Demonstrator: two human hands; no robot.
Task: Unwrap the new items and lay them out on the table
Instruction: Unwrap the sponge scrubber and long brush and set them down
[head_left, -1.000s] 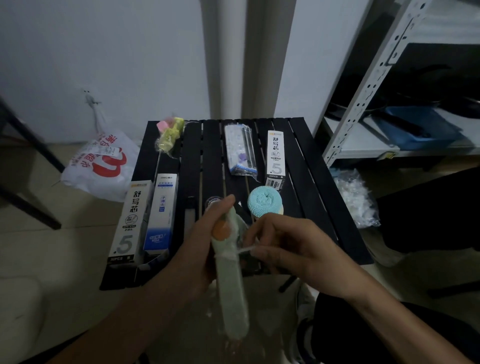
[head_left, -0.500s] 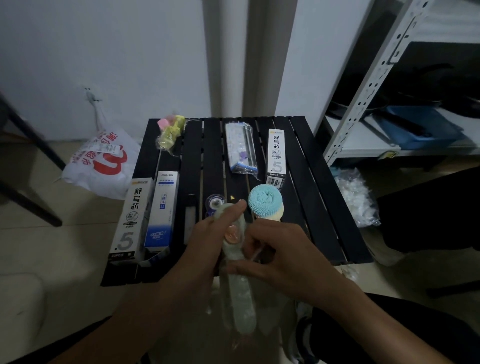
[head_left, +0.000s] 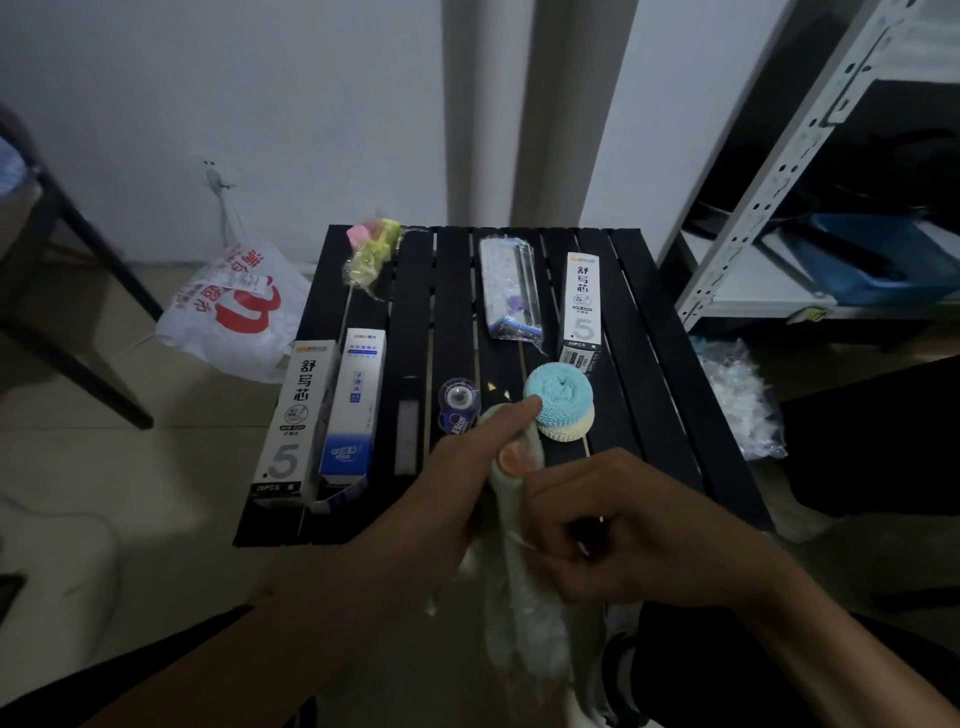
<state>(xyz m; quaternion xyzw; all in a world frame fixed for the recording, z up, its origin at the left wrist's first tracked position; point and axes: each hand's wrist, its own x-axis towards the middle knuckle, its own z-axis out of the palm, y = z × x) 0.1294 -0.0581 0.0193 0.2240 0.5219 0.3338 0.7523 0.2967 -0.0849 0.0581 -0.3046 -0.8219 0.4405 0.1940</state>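
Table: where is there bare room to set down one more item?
Bare: the table's right slats beside the right refill box and blue scrubber; also between the yellow packet and clear packet. Crowded: left edge, around the left refill box and blue-white box.

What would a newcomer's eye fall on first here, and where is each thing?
Both hands meet over the near edge of the black slatted table: the left hand grips a pale green wrapped item while the right hand pinches its wrapping. Just beyond them a round blue and cream scrubber sits on the table, and a white plastic bag lies on the floor to the left.
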